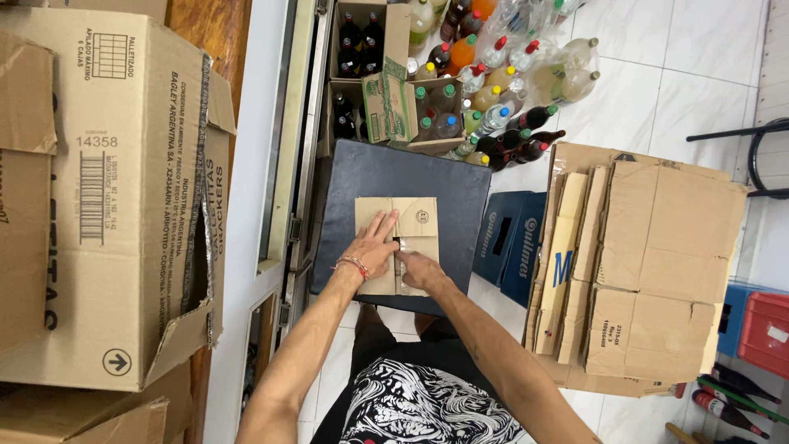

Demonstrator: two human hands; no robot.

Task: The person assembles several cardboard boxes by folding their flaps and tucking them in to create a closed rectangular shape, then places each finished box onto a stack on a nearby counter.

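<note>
Brown corrugated cardboard, a small flattened box (398,244), lies on the dark square padded surface (353,177), near that surface's edge closest to the person. The left hand (372,249) presses flat on it, fingers spread and closed on nothing. The right hand (417,267) is curled around the box's taped centre seam; whether it pinches the tape or a small tool I cannot tell. This looks like the seam being opened or flattened, and a steady hold-down with a pull along the seam seems called for. Beyond the dark surface stand open cartons of glass and plastic bottles (485,90). To its right sits a stack of flattened cardboard (649,263), to its left a big printed carton (115,197). Nothing crowds the hands.
</note>
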